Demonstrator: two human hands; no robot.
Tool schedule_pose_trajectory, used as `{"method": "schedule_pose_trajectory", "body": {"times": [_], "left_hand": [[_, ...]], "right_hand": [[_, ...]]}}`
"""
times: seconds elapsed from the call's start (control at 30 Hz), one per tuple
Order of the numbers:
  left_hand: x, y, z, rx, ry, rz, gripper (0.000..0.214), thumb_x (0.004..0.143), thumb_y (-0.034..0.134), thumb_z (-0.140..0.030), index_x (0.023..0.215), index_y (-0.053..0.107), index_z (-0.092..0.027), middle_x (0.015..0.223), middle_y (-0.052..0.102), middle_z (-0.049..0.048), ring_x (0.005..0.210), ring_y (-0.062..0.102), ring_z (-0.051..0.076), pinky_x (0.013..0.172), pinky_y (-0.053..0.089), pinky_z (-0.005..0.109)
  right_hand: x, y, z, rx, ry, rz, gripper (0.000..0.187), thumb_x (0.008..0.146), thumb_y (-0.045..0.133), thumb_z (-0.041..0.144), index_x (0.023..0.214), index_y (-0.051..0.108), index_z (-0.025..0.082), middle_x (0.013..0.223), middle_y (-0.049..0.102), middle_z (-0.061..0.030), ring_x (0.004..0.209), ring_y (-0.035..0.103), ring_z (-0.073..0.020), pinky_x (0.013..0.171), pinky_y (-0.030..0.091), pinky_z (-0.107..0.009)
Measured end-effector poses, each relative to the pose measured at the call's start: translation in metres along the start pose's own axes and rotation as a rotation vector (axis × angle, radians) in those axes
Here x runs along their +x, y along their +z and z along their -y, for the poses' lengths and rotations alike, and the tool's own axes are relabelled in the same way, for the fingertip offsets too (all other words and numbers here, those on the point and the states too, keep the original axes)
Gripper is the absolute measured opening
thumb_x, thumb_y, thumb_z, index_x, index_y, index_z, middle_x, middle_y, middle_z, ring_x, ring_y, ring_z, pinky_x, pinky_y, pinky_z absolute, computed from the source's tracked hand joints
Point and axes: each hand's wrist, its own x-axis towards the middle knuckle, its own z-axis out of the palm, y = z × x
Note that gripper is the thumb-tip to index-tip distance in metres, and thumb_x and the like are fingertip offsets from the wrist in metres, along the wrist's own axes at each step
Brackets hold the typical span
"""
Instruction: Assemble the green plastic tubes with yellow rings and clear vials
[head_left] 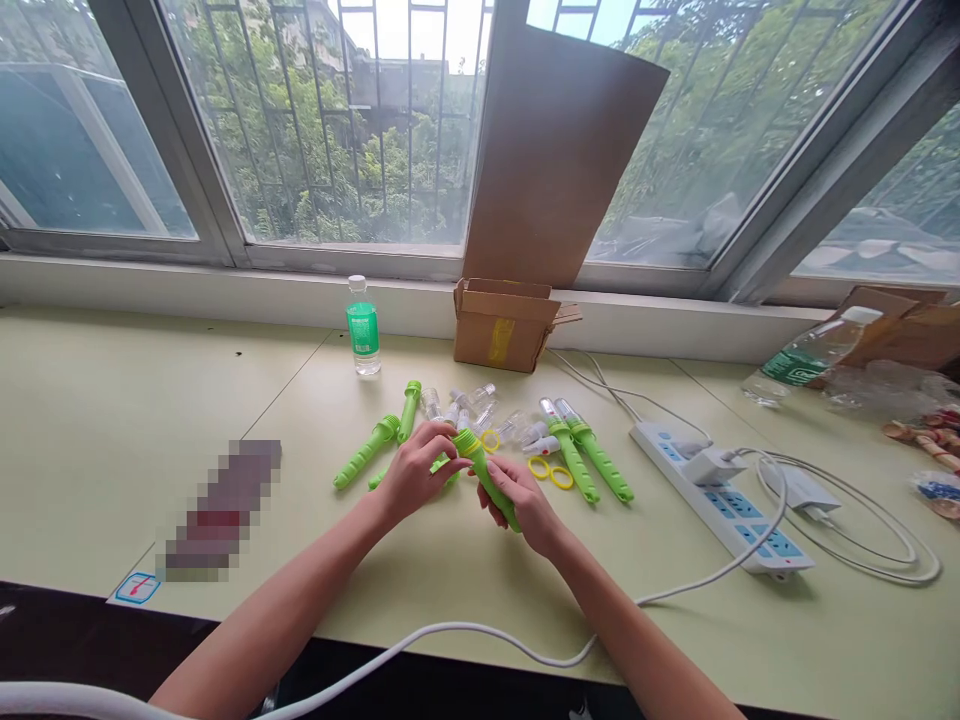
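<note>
My right hand [523, 500] is wrapped round a green plastic handle [491, 480], tilted with its threaded end up and to the left. Fingers of my left hand [416, 465] close on that threaded end, where a yellowish band shows round the neck. Beyond my hands lie loose yellow rings [561, 477] and several clear plastic tubes [484, 410] with white parts. To the right, two green handles with clear tubes fitted [576, 460] lie side by side. More green handles [366, 452] lie on the left, some partly hidden behind my left hand.
A water bottle [364, 330] and an open cardboard box [501, 325] stand by the window. On the right are a power strip [724, 500] with cables, a charger [802, 490] and a tilted bottle [810, 355]. A white cable [450, 628] crosses the table's [420, 585] front edge.
</note>
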Motion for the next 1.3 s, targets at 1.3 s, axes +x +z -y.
{"method": "schedule_pose_trajectory", "body": {"times": [1.3], "left_hand": [[-0.003,0.006,-0.007,0.42,0.085,0.211,0.024,0.09,0.051,-0.017,0.114,0.052,-0.022,0.113,0.067,0.0057,0.103,0.063,0.022,0.111,0.03,0.052]], "right_hand": [[0.001,0.006,-0.019,-0.628,-0.574,-0.518,0.023,0.082,0.066,0.034,0.095,0.054,0.02,0.052,0.045,0.0086,0.042,0.038,-0.0104,0.043,0.033,-0.023]]}}
